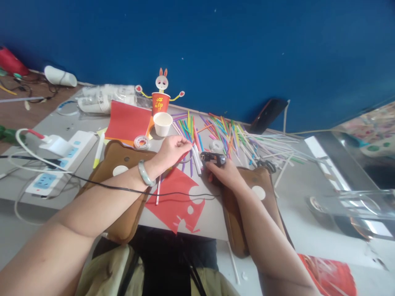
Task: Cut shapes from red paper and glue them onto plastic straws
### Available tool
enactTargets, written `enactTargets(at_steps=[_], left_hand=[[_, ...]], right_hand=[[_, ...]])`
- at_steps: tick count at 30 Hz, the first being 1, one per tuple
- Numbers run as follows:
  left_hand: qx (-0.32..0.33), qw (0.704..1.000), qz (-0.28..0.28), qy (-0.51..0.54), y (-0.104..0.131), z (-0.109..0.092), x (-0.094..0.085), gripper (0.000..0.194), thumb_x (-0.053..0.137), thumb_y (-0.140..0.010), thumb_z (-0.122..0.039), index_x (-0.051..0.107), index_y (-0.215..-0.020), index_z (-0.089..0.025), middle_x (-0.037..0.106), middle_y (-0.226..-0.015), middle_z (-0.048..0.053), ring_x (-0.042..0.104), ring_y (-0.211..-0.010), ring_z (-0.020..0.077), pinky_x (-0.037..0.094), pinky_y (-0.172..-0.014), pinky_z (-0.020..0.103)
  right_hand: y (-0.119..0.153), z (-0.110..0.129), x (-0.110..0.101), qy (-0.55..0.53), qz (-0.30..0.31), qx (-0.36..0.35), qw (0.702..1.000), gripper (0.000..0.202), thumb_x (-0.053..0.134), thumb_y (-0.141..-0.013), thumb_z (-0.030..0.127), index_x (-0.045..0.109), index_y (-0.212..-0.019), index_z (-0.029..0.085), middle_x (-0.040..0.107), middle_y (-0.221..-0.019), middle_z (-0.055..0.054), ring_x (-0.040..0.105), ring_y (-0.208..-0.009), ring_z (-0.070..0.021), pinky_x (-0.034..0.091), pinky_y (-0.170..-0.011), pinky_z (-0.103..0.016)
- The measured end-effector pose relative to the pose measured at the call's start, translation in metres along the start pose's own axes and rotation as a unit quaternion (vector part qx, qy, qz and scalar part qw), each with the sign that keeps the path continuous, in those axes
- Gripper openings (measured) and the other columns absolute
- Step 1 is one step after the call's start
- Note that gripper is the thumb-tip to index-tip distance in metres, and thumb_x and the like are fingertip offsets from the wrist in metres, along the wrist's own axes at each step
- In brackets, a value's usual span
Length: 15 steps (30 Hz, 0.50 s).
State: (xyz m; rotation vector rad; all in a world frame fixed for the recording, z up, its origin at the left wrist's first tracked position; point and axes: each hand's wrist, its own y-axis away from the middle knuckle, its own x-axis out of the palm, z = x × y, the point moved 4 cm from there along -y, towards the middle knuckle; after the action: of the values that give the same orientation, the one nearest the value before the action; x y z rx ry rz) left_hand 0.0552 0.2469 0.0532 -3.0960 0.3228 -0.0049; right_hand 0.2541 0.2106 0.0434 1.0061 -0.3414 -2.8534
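My left hand (173,151) is closed in a pinch above the table, with thumb and fingertips together. Whatever lies between them is too small to make out. My right hand (227,174) wraps round a small black hand tool (213,158) with a metal end; its exact kind is unclear. Below and between the hands lies a red paper sheet (173,193) with round and jagged cut-outs. White markers (196,160) lie just left of the tool. Behind my left hand stands a white paper cup (163,123), near a tape roll (141,142).
A rabbit figure on a red cup (160,102) stands by the blue wall. Many coloured straws (228,131) spread along the back. Brown cushions (126,222) lie under both forearms. A power strip (58,164) sits left, and a black cable (117,188) crosses my left forearm.
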Motion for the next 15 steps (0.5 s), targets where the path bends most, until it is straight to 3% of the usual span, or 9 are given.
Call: enactTargets(at_steps=[11,15], left_hand=[[0.012,1.000,-0.021,0.009,-0.004,0.004,0.000,0.018,0.068,-0.074,-0.029,0.063,-0.067,-0.014,0.059,-0.061,-0.001,0.048,-0.057,0.0092,0.037,-0.056,0.023],[0.006,1.000,-0.028,0.005,-0.004,0.003,0.000,0.019,0.067,-0.075,-0.030,0.061,-0.066,-0.014,0.055,-0.058,-0.002,0.045,-0.055,0.0091,0.034,-0.053,0.023]], right_hand=[[-0.005,-0.004,0.003,-0.039,0.000,-0.001,0.999,0.026,0.060,-0.080,0.032,0.062,-0.057,0.019,0.062,-0.045,-0.002,0.056,-0.044,-0.0144,0.042,-0.045,-0.023],[-0.008,-0.011,0.005,-0.158,0.012,0.009,0.987,0.032,0.066,-0.080,0.046,0.062,-0.065,0.019,0.062,-0.047,-0.002,0.061,-0.050,-0.0162,0.050,-0.053,-0.026]])
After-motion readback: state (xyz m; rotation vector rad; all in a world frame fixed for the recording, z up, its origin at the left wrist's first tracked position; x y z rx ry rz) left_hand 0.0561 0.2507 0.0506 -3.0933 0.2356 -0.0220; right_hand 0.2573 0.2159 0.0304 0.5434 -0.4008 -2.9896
